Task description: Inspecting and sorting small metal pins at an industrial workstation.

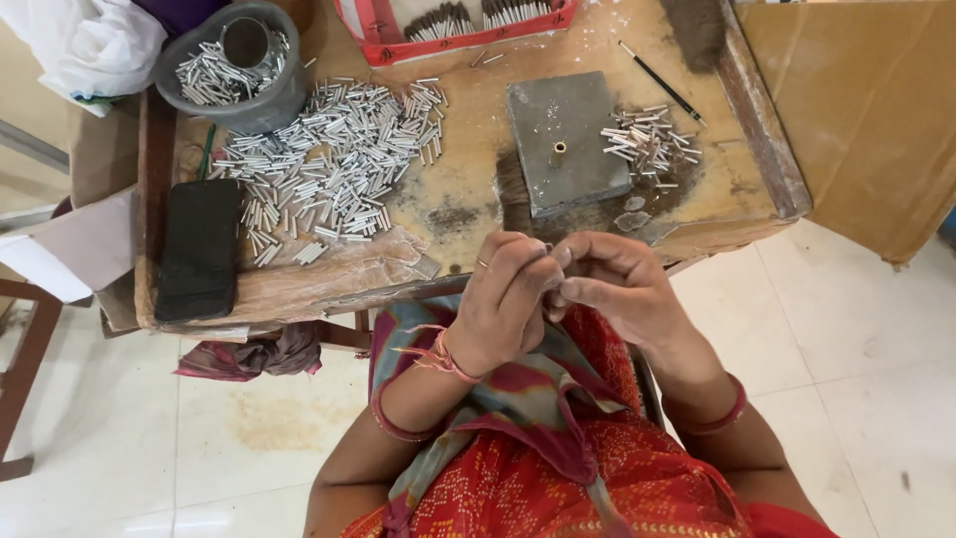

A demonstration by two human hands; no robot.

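Head view: left hand point(503, 299) and right hand point(617, 289) meet above the lap, fingertips pinched together on something too small to identify. Counter point(468, 179) ahead carries a heap of small metal tubes point(334, 159), a grey block point(566, 139) with brass peg point(559, 152). Best practice, judged: keep fingertips close, grip light and steady.

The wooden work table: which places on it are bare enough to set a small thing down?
On the table, bare wood lies between the big pile of silver tubes and the grey metal block, and behind the block. The left side is crowded: tube pile, grey bowl, black phone.
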